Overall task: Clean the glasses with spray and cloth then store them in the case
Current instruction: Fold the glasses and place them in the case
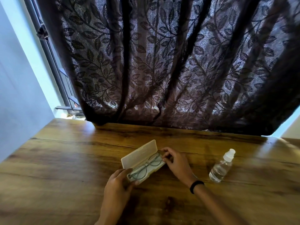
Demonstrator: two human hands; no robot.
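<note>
The case (140,153) lies open on the wooden surface (65,159), its pale lid tilted up and away from the person. The glasses (146,166) rest folded inside the lower tray, lenses up, spanning the tray between the two hands.

The left hand (117,181) holds the end of the case nearest the person. Its fingers (123,172) curl round the outer side of the tray and the thumb presses against the front corner, so that end of the glasses sits just inside the fingertips.

The right hand (176,163) is at the opposite end. Its fingers (167,153) are bent, with fingertip and thumb closed together on the far end of the case, right where the rim of the glasses ends. Whether they also touch the frame cannot be told. A black band (196,185) circles this wrist.

The spray bottle (221,167) stands on the surface well to the outside of the right fingers, apart from hand and case, clear-bodied with a white cap, leaning in the wide-angle view.

Beyond both sets of fingers, a dark curtain (162,62) with a leaf pattern hangs down to the far edge of the surface.
</note>
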